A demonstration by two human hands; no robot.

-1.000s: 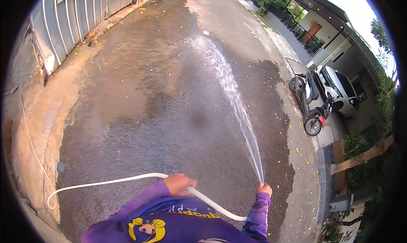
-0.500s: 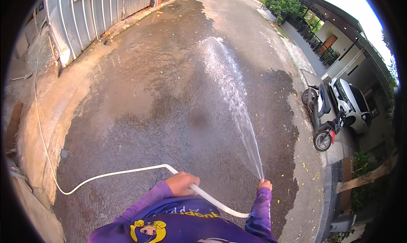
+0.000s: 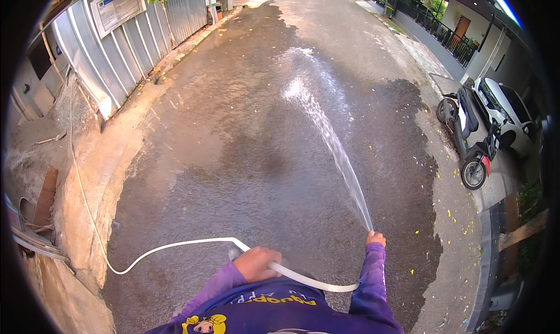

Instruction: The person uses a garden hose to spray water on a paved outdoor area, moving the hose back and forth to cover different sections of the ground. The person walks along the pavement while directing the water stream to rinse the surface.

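A pale garden hose [image 3: 318, 284] crosses in front of my body. My left hand [image 3: 258, 264] is closed round it near the waist, where the hose bends and trails off to the left. Further out, my right hand [image 3: 376, 238] is closed at the hose's end; its mouth is covered by the fingers. From there a jet of water [image 3: 335, 147] shoots forward and slightly left, breaking into spray over the wet road [image 3: 233, 200]. Purple sleeves cover both forearms.
A corrugated metal fence [image 3: 125, 45] with a notice board [image 3: 118, 10] lines the left side, beside a concrete verge [image 3: 105, 182]. On the right stand a motorcycle [image 3: 469, 133] and a white car [image 3: 507, 109]. Yellow leaves dot the dry road edge.
The view has shifted left, so the scene sits further right. The jet's front has broken into a separate clump of spray. Both hands keep their grip on the hose.
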